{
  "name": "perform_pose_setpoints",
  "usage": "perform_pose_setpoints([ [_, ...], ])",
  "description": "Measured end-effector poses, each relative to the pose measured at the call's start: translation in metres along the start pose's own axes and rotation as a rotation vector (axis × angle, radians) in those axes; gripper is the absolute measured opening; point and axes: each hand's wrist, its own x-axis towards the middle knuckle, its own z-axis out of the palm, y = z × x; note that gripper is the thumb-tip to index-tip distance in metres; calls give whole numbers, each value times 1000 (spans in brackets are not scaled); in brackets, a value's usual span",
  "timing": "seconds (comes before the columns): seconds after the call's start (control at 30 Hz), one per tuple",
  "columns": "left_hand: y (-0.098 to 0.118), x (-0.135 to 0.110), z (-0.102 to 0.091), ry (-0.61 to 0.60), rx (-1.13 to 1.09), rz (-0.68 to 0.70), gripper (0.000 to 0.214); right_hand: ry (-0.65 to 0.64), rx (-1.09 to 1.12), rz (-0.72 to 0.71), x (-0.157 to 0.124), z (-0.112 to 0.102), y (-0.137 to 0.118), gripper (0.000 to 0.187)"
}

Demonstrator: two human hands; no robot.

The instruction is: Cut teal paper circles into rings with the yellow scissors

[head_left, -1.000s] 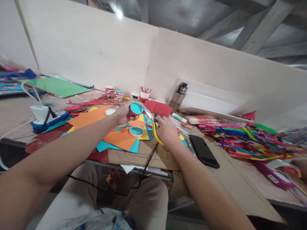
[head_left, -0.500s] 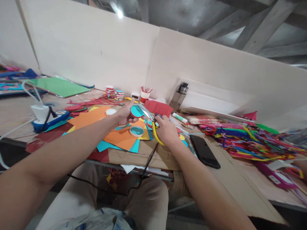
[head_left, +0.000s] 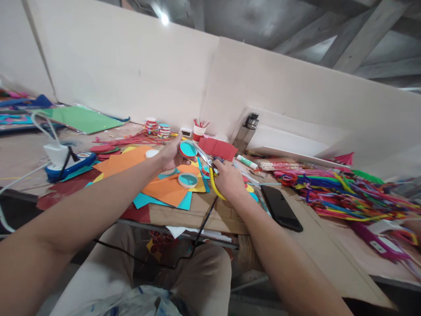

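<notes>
A small round piece (head_left: 188,149) with a turquoise face and a red rim is pinched in my left hand (head_left: 170,157), tilted toward me. My right hand (head_left: 228,175) is closed around the yellow-handled scissors (head_left: 204,156). The metal blades point up and left, close to the piece's right edge; whether they touch it I cannot tell. Below my left hand lies a similar white-rimmed round piece (head_left: 187,180) with a turquoise middle, on orange paper (head_left: 166,191) and turquoise paper (head_left: 184,202).
A phone (head_left: 281,208) and a glue stick (head_left: 247,162) lie to the right, before a heap of coloured pipe cleaners (head_left: 345,188). Stacked round pieces (head_left: 163,130), a cup of red sticks (head_left: 199,131) and a bottle (head_left: 245,131) stand behind. A power strip (head_left: 69,166) sits at left.
The round piece has turned slightly in my left hand, showing more of its rim. The scissor blades have shifted a little to the right of it.
</notes>
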Motion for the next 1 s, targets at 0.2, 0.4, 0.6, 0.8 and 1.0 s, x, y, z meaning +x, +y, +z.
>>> perform_pose_setpoints([
  [0.2,-9,2,-1,-35,15,-15,71,29,37,-17,0,5,2,40],
  [0.4,-5,-2,0,-76,56,-69,71,14,31,-29,0,4,2,45],
  [0.6,1,-2,-2,-72,98,-82,76,-17,26,-23,0,0,0,42],
  [0.8,4,-1,-4,-94,94,-76,80,4,17,-30,-1,-1,0,43],
  [1.0,1,-1,0,-39,48,17,77,2,12,4,-1,0,0,42],
])
